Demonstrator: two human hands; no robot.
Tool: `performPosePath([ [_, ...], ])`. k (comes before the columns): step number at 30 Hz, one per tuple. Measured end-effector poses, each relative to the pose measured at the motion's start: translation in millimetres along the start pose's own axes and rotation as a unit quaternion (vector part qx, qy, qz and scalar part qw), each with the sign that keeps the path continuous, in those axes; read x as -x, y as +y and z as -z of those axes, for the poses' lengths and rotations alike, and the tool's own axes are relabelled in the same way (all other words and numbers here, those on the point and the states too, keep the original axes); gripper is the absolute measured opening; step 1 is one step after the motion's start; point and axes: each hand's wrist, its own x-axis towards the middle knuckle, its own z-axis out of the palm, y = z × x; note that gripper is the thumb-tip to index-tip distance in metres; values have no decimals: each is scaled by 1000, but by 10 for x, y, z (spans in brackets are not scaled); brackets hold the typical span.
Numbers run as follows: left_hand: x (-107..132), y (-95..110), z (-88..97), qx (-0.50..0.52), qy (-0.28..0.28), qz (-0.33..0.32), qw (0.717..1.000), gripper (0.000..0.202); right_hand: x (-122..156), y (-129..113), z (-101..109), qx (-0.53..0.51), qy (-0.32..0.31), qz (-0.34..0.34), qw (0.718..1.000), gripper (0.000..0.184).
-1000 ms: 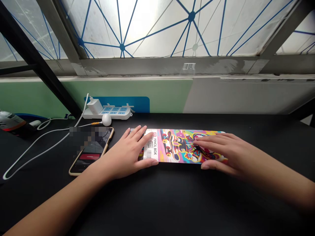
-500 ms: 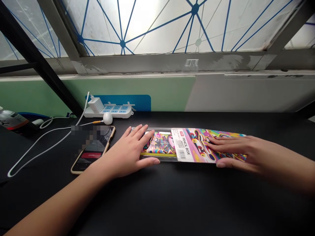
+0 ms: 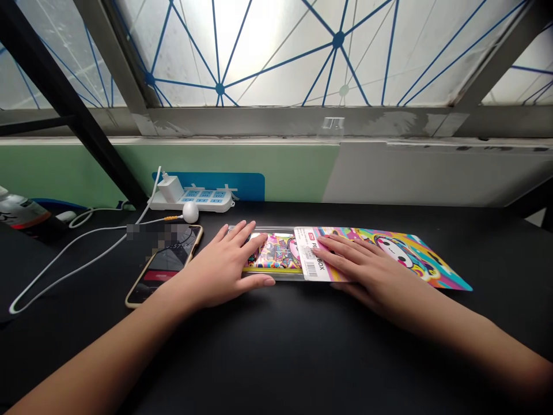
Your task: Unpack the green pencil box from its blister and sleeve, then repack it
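A pencil box (image 3: 276, 252) with bright cartoon print lies in a clear plastic sleeve on the black desk. A colourful cardboard sheet (image 3: 400, 251) extends from its right side, with a white "PENCIL BOX" label strip and barcode at its left edge. Flat over the left end of the pencil box rests my left hand (image 3: 227, 259), fingers stretched and thumb along the front edge. My right hand (image 3: 363, 262) lies open across the cardboard sheet, fingertips by the label and covering part of its lettering. The right thumb is at the sheet's front edge, partly hidden.
Left of the pencil box lies a phone (image 3: 159, 271), partly under my left forearm. Behind it are a white power strip (image 3: 207, 200) with a charger (image 3: 170, 188) and a looping white cable (image 3: 64, 253). A bottle (image 3: 26, 210) is at far left.
My right hand has moved left along the cardboard sheet to its label, uncovering the sheet's right end. My left hand stays on the pencil box. The view has tilted slightly up.
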Motion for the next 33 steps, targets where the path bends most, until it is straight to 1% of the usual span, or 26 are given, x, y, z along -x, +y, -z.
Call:
performPosePath([
  [6,-5,-26,13,15,-3,10,1000,87,11,104,29,-2,-31,10,999,59],
  [10,-2,-16,32,32,-5,23,999,76,48,150,76,-16,-39,-8,999,59],
  [13,-10,-18,49,43,-10,31,999,67,71,187,81,-19,-43,-8,999,59],
  [17,-16,-70,66,43,-23,51,998,62,65,152,-36,35,-14,-1,999,61],
  [21,7,-139,82,54,-25,72,996,58,99,87,-129,79,26,19,996,71],
  [24,25,-155,89,55,-21,75,995,57,226,135,-89,88,39,28,995,80],
  [27,34,-151,91,55,-14,75,996,57,431,225,-9,106,46,14,993,84],
  [30,39,-148,94,50,-3,77,996,56,649,259,64,159,68,-10,985,85],
  [33,35,-148,99,41,-2,81,996,56,816,235,137,210,94,-35,973,85],
])
